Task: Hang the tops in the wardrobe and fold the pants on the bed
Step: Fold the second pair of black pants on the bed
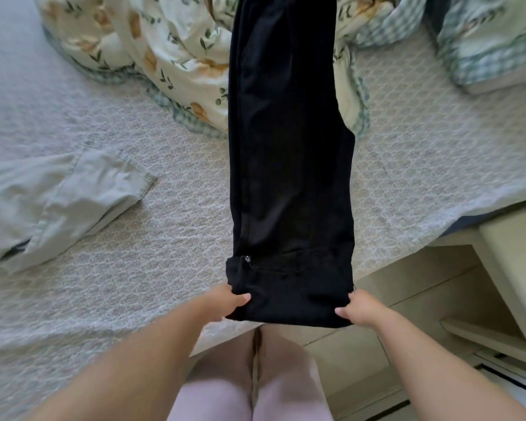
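Note:
A pair of black pants (289, 165) lies stretched lengthwise across the bed (110, 287), legs together and running away from me over the floral duvet, waistband nearest me at the bed's edge. My left hand (230, 300) pinches the waistband's left corner. My right hand (360, 308) grips its right corner. A metal button shows near the left side of the waist. A pale grey-green garment (58, 199) lies crumpled on the bed to the left, partly cut off by the frame edge.
A rumpled floral duvet (152, 47) with a checked border fills the far part of the bed. A checked pillow (495, 47) sits at the far right. A cream bedside cabinet (504, 268) stands right of the bed, over a light tiled floor.

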Tool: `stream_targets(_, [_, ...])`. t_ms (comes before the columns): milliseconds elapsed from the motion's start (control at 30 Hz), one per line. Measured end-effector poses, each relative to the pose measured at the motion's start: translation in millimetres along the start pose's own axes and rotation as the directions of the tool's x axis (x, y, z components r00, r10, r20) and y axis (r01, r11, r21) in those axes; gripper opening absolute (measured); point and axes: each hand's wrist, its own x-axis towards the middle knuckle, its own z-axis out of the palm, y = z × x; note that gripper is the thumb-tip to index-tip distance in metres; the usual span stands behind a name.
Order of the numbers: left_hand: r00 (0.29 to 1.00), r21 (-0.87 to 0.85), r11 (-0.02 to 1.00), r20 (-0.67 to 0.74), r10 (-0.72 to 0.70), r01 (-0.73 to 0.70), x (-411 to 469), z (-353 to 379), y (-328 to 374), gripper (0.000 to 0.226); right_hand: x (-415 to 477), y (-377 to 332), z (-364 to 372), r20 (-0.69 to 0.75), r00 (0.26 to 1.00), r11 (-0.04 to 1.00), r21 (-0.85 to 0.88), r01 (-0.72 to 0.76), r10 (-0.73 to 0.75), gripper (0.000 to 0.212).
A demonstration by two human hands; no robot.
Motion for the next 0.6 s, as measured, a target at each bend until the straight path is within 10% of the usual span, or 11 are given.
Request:
stream_targets(100, [0.965,0.187,0.978,-0.227,0.133,-0.091,-45,-68,68,0.047,-39,-55,-107,-0.238,0.958,0.987,-0.003,0.161,-0.157,0.037])
stream_targets(167, [0.809,0.140,0.947,-0.495,0.319,-0.288,-90,-116,123,0.046,-83,-97,-191,-0.487,0.835,0.933,0.104,0.345,-0.255,0.033])
stream_targets(267, [0.486,-0.094,0.705,-0.788,0.378,-0.703,-150,-174,189,0.048,-156,-141,-281,-0.862,0.449,0.700,0.170,0.694,-0.235,0.030])
stream_targets(333, [0.407,-0.144,0.573,-0.838,0.363,-0.807,-162,-187,202,0.050,-175,-144,-280,-0.967,0.214,0.634,0.080,0.770,-0.138,0.028])
stream_targets(400, [0.484,0.032,0.725,-0.723,0.492,-0.688,-140,-176,186,0.043,-145,-126,-232,-0.909,0.348,0.783,0.040,0.621,-0.229,0.026])
stream_targets(467, [0.762,0.271,0.868,-0.415,0.496,-0.417,-105,-136,134,0.038,-104,-96,-156,-0.401,0.848,0.929,-0.272,0.251,-0.346,0.039])
stream_targets(500, [0.906,0.309,0.910,-0.231,0.355,-0.278,-88,-113,103,0.038,-91,-80,-124,-0.127,0.959,0.879,-0.445,0.173,-0.252,0.044])
stream_targets(600, [0.978,0.107,0.994,0.206,-0.038,0.016,-68,-62,39,0.044,-105,-61,-92,0.120,0.989,0.869,-0.477,0.133,-0.086,0.047])
